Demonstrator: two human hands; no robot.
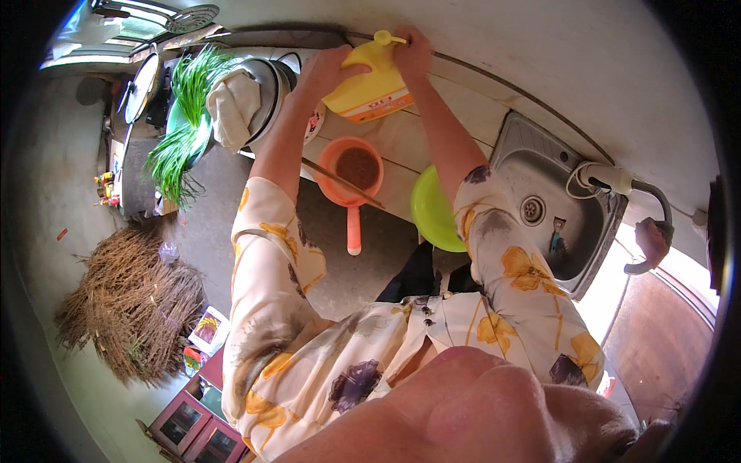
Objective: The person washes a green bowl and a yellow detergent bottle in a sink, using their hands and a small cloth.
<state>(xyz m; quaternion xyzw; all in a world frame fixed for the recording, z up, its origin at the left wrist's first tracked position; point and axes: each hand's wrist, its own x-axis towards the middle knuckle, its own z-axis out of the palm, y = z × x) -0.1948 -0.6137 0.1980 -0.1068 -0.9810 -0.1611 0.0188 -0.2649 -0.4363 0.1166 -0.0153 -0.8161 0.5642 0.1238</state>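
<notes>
A yellow plastic jug (370,81) with a printed label is tilted over the tiled counter near the wall. My left hand (322,72) holds its left side, thumb across the front. At the jug's upper right, my right hand (413,53) is closed by the yellow cap (383,38); its fingertips are partly hidden. Below the jug, an orange-pink dipper (327,190) holds a brown substance (358,168), its handle pointing towards me. Across the dipper lies a thin wooden stick (331,175). A lime-green basin (434,211) is partly covered by my right forearm.
To the right is a steel sink (515,168) with a blue-handled tool (556,240) inside and a flexible tap (657,197) above. Left of my arm, a cloth (234,107) covers part of a metal pot (269,95), beside green chives (194,87). Dry brushwood (133,301) lies on the floor.
</notes>
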